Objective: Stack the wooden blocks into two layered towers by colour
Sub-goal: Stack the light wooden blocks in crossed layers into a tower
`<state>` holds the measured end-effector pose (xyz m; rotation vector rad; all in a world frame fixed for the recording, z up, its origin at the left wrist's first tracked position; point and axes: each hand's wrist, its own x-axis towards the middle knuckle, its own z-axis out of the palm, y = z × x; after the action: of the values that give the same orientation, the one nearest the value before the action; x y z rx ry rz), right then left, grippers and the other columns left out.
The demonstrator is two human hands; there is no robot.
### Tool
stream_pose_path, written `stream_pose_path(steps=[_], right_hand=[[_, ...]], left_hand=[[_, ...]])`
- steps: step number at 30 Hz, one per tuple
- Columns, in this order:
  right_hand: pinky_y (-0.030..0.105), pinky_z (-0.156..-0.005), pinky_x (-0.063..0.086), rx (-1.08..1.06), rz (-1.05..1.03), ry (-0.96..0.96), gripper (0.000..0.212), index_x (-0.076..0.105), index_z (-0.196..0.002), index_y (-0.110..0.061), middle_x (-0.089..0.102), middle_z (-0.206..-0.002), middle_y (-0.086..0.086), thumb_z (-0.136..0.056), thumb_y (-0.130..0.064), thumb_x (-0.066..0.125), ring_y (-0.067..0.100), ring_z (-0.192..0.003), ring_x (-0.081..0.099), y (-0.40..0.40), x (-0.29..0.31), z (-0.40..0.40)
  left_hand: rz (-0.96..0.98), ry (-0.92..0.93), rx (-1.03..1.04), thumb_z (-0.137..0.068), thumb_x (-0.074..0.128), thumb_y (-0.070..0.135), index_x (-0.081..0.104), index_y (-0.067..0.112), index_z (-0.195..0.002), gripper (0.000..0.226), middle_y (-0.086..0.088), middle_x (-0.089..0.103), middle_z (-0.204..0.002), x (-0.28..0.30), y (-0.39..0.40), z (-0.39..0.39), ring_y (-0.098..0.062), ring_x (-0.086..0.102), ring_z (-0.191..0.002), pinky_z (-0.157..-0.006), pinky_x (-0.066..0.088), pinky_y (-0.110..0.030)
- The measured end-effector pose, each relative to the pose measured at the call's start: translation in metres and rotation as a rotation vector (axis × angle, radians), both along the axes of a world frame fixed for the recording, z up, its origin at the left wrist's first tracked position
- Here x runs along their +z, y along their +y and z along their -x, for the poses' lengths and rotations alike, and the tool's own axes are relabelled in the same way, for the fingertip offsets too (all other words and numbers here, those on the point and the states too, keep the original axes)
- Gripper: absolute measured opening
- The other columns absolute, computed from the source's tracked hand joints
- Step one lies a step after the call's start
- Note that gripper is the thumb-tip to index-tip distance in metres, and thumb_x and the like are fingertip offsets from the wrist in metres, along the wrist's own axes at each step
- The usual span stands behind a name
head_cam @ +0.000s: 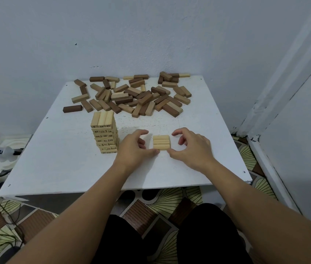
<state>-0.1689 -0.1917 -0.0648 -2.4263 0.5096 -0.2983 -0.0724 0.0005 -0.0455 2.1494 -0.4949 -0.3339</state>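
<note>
Risk: your left hand (135, 144) and right hand (190, 147), fingers curled, thumbs touching the three-block pale wooden layer (161, 142), may skew it; the tall pale numbered tower (105, 133) stands near your left knuckles.

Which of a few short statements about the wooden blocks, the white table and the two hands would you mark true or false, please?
1. A tall tower of pale wooden blocks stands to the left of the left hand. True.
2. The flat row of pale wooden blocks lies between the left hand and the right hand. True.
3. The loose pile of brown wooden blocks lies at the near edge of the white table. False: it lies at the far edge, by the wall.
4. The flat row is stacked several layers high. False: only one layer shows.
</note>
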Motion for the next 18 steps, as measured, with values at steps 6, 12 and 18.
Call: stream_pose_path(steps=[6,12,18], right_hand=[[0.039,-0.104,0.03,0.079,-0.019,0.215,0.066,0.044,-0.144,-0.054,0.05,-0.1,-0.013,-0.084,-0.057,0.07,0.012,-0.102,0.049,-0.006,0.017,-0.01],[0.035,-0.098,0.025,0.08,-0.053,0.195,0.054,0.055,-0.135,-0.056,0.049,-0.099,-0.011,-0.083,-0.053,0.071,0.01,-0.102,0.047,-0.006,0.015,-0.013],[0.033,-0.095,0.021,0.079,-0.052,0.163,0.05,0.058,-0.133,-0.055,0.049,-0.098,-0.01,-0.085,-0.054,0.072,0.009,-0.101,0.047,-0.005,0.013,-0.012]], left_hand=[[-0.17,0.138,-0.092,-0.076,0.092,0.035,0.059,0.037,-0.143,0.075,0.007,0.054,-0.096,0.015,-0.011,-0.019,-0.01,0.056,-0.083,-0.063,0.041,-0.024],[-0.175,0.187,-0.107,-0.076,0.092,0.031,0.066,0.037,-0.135,0.065,0.006,0.054,-0.095,0.019,-0.013,-0.021,-0.012,0.054,-0.082,-0.064,0.04,-0.027],[-0.156,0.207,-0.103,-0.076,0.092,0.029,0.067,0.037,-0.134,0.064,0.004,0.053,-0.098,0.016,-0.012,-0.022,-0.014,0.053,-0.083,-0.065,0.04,-0.028]])
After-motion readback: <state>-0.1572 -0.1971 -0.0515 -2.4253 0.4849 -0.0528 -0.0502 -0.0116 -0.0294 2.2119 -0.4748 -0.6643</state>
